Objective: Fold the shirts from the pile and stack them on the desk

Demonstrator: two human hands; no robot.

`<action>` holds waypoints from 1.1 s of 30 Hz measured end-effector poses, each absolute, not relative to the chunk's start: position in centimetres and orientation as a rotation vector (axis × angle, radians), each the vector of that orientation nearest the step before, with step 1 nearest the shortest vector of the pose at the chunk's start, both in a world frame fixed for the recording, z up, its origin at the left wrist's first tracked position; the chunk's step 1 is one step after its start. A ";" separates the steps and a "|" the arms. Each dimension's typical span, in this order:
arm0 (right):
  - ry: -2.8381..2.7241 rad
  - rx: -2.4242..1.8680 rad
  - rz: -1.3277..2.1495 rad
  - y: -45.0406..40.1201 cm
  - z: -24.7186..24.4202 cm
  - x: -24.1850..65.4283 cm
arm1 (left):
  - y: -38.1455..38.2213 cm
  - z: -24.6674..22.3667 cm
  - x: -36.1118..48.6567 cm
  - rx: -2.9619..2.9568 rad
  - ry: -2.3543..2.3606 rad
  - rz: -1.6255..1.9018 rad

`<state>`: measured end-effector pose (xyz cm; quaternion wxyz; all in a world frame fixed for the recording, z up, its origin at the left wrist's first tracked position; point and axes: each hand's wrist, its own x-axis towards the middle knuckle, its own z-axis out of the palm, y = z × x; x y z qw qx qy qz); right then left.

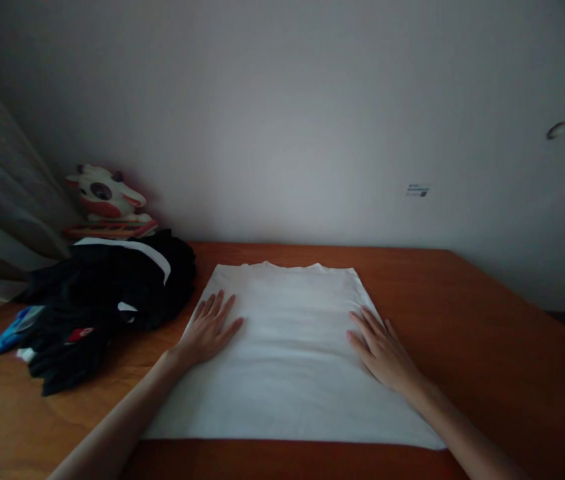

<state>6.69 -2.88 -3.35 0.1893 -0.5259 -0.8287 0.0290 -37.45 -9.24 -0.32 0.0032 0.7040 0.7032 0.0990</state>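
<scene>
The white, soft fabric piece lies spread out in the middle of the wooden tabletop, its narrower side just short of the far edge and its wider side towards you. Low creases run across it, and its far side is slightly wavy.

Your left hand rests palm down on its left side, fingers spread, grasping nothing. Your right hand lies on its right side in the same way, fingers apart and released.

The tabletop is reddish-brown around the fabric and lighter towards the left. Its far edge runs along the plain grey-white wall, and its right edge slants out from the far right corner.

On the left part of the tabletop, well apart from your left hand, sits a crumpled heap of black cloth with white bands and a small red patch. A bright blue piece of material shows at its left side. Behind the heap, near the wall, is a white and pinkish cow-shaped toy with a red, keyboard-like base. Pale curtains hang at the far left. On the wall to the right you have a small printed label and, higher up, a small oval fitting.
</scene>
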 end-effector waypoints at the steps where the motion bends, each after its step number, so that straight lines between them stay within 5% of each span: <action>1: -2.337 -1.485 0.077 -2.8 -3.2 6.7 | -9.2 -0.2 -37.6 2.208 2.195 0.295; 14: -2.327 -1.146 0.006 -7.3 0.6 -3.0 | -12.1 2.4 -26.6 2.481 1.867 0.460; 21: -2.425 -1.141 0.073 -11.7 -1.6 1.3 | -17.7 1.4 -28.2 2.625 1.646 0.409; 33: -2.454 -1.332 -0.003 -12.4 -3.2 10.0 | -23.8 0.6 -35.1 2.779 1.995 0.342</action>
